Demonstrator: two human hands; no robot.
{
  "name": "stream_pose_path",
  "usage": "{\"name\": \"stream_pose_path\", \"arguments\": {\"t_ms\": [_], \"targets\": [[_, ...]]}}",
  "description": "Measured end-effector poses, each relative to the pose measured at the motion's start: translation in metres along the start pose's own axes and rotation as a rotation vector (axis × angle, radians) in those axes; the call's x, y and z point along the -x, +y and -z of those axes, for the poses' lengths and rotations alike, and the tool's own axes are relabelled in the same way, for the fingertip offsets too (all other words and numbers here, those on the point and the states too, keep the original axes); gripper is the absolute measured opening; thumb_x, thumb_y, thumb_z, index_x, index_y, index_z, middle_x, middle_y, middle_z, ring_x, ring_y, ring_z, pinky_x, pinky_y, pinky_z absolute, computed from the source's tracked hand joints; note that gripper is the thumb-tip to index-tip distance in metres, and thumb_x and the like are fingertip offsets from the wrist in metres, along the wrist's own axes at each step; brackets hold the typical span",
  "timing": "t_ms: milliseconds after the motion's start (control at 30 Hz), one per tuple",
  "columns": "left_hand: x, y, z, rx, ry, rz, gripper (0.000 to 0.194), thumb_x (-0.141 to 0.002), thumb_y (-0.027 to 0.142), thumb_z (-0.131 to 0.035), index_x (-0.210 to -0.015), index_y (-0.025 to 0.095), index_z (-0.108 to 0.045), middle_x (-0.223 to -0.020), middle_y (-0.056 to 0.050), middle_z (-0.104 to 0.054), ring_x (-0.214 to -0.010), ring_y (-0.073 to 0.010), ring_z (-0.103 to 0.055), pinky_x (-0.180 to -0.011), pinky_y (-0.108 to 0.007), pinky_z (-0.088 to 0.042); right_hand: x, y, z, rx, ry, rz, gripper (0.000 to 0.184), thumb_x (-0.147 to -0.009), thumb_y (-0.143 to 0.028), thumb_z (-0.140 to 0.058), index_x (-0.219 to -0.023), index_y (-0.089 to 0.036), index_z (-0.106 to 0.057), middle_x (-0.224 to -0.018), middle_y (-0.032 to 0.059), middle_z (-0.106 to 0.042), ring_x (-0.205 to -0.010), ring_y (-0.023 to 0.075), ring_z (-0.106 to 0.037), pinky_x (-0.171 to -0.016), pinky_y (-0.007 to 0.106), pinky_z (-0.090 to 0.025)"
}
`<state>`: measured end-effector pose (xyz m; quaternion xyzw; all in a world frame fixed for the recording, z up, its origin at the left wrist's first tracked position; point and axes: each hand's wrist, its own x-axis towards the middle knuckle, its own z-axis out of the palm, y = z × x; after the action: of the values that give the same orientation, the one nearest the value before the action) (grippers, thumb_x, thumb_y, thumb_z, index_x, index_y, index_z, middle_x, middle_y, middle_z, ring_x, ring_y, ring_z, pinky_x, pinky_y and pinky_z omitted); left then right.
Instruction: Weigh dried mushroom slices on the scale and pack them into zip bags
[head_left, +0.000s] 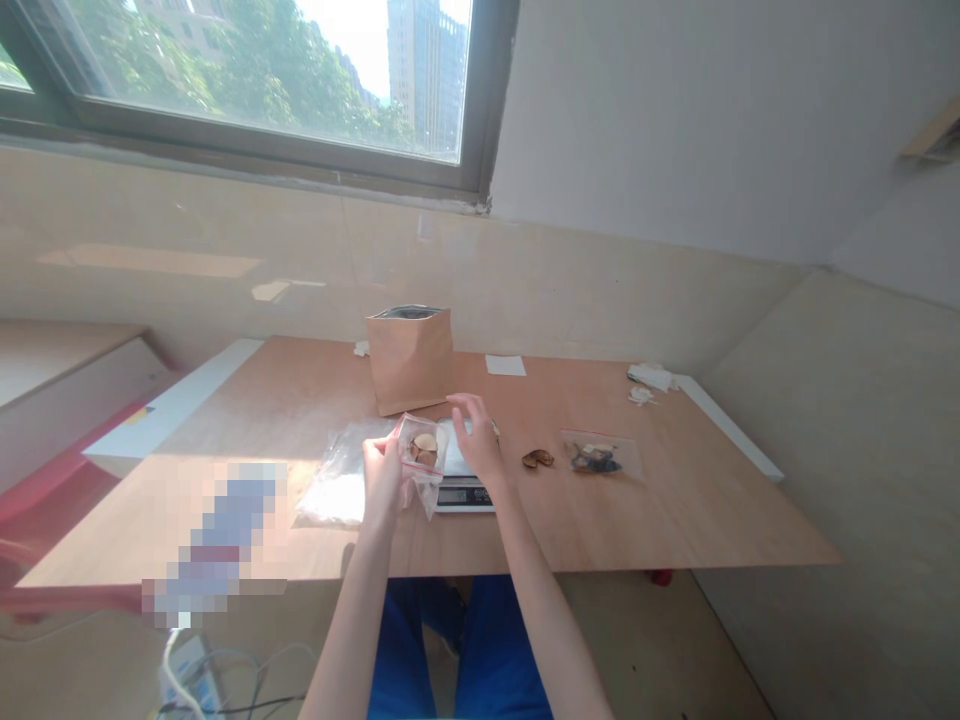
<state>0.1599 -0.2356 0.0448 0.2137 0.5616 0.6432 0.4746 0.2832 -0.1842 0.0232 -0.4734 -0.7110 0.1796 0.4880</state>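
One light, limp, clear zip bag (424,446) of dried brown slices hangs pinched by its slippery edge in the left hand (382,482) above the pale wooden bench (675,500), while the right hand (477,435) hovers half-open beside it over a black digital scale (465,495).

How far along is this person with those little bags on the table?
One clear bag of dark pieces already lies filled on the table. In hand: the left hand holds a small zip bag of tan slices, while the right hand is over a digital scale. Left out: a loose brown slice and a standing kraft pouch.
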Motion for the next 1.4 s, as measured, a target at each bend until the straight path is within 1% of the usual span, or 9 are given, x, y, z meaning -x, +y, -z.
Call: {"name": "stream_pose_path", "arguments": {"t_ms": [167, 300, 533, 700, 767, 1000, 1100, 1233, 1400], "targets": [[0.0, 0.0, 0.001, 0.047, -0.029, 0.074, 0.026, -0.073, 0.03, -0.061, -0.074, 0.02, -0.037, -0.058, 0.007, -0.044, -0.047, -0.0079, -0.047, -0.042, -0.02, -0.041, 0.021, 0.046, 0.017, 0.378, -0.115, -0.151, 0.032, -0.077, -0.012, -0.047, -0.108, -0.014, -0.055, -0.111, 0.014, -0.053, -0.108, 0.0254, -0.048, -0.093, 0.044, -0.037], [0.003, 0.002, -0.001, 0.084, -0.054, 0.073, 0.03, -0.07, 0.032, -0.064, -0.074, 0.02, -0.037, -0.058, 0.006, -0.046, -0.05, -0.0093, -0.051, -0.043, -0.02, -0.042, 0.032, 0.059, 0.02, 0.378, -0.157, -0.194, 0.026, -0.077, -0.015, -0.05, -0.103, -0.016, -0.057, -0.1, 0.0104, -0.056, -0.096, 0.0228, -0.053, -0.086, 0.039, -0.042], [0.004, -0.001, -0.002, 0.071, -0.054, 0.047, 0.025, -0.074, 0.029, -0.06, -0.075, 0.02, -0.037, -0.064, 0.004, -0.05, -0.056, -0.0108, -0.056, -0.043, -0.021, -0.046, 0.01, 0.003, 0.03, -0.031, -0.064, -0.119, 0.027, -0.081, -0.035, -0.053, -0.103, -0.02, -0.056, -0.102, 0.0047, -0.061, -0.092, 0.0159, -0.058, -0.079, 0.028, -0.046], [0.005, -0.001, -0.002, 0.049, -0.065, 0.042, 0.025, -0.075, 0.029, -0.059, -0.077, 0.02, -0.036, -0.065, 0.004, -0.051, -0.053, -0.0109, -0.057, -0.04, -0.021, -0.045, -0.002, -0.052, 0.045, -0.049, -0.334, 0.049, 0.033, -0.078, -0.036, -0.059, -0.109, -0.026, -0.057, -0.108, 0.0021, -0.06, -0.106, 0.0163, -0.052, -0.088, 0.03, -0.042], [0.008, 0.002, -0.002, 0.043, -0.076, 0.041, 0.026, -0.075, 0.031, -0.06, -0.077, 0.02, -0.036, -0.065, 0.005, -0.052, -0.05, -0.0112, -0.057, -0.04, -0.022, -0.045, -0.001, -0.061, 0.049, -0.041, -0.351, 0.042, 0.032, -0.079, -0.035, -0.058, -0.11, -0.026, -0.057, -0.11, 0.0022, -0.059, -0.109, 0.017, -0.05, -0.092, 0.032, -0.04], [0.011, 0.007, -0.005, 0.198, -0.143, 0.062, 0.03, -0.07, 0.029, -0.065, -0.079, 0.019, -0.039, -0.078, -0.002, -0.06, -0.064, -0.016, -0.063, -0.045, -0.025, -0.05, 0.034, -0.041, 0.048, -0.114, -0.116, -0.192, 0.033, -0.087, -0.041, -0.043, -0.114, -0.022, -0.051, -0.118, 0.0075, -0.054, -0.109, 0.018, -0.052, -0.089, 0.033, -0.045], [0.011, 0.003, -0.007, 0.292, -0.148, 0.068, 0.028, -0.069, 0.025, -0.066, -0.079, 0.018, -0.041, -0.085, -0.005, -0.062, -0.075, -0.0175, -0.064, -0.051, -0.024, -0.05, 0.054, -0.032, 0.038, -0.183, -0.178, -0.309, 0.051, -0.082, -0.045, -0.052, -0.126, -0.022, -0.041, -0.128, 0.0107, -0.048, -0.114, 0.021, -0.05, -0.09, 0.037, -0.045], [0.017, -0.008, -0.015, 0.336, -0.09, 0.069, 0.016, -0.073, 0.023, -0.06, -0.078, 0.016, -0.047, -0.086, -0.005, -0.061, -0.085, -0.017, -0.061, -0.064, -0.025, -0.049, 0.066, -0.033, 0.019, -0.273, -0.205, -0.288, 0.073, -0.073, -0.04, -0.064, -0.136, -0.026, -0.029, -0.139, 0.0088, -0.037, -0.127, 0.0215, -0.038, -0.102, 0.038, -0.036], [0.024, -0.022, -0.019, 0.25, -0.153, -0.025, 0.023, -0.075, 0.036, -0.057, -0.089, 0.018, -0.054, -0.086, -0.003, -0.059, -0.085, -0.014, -0.06, -0.071, -0.024, -0.046, 0.062, -0.046, 0.012, -0.345, -0.121, -0.231, 0.046, -0.083, -0.03, -0.052, -0.128, -0.029, -0.045, -0.131, 0.0031, -0.049, -0.122, 0.0192, -0.044, -0.103, 0.035, -0.035]]}}
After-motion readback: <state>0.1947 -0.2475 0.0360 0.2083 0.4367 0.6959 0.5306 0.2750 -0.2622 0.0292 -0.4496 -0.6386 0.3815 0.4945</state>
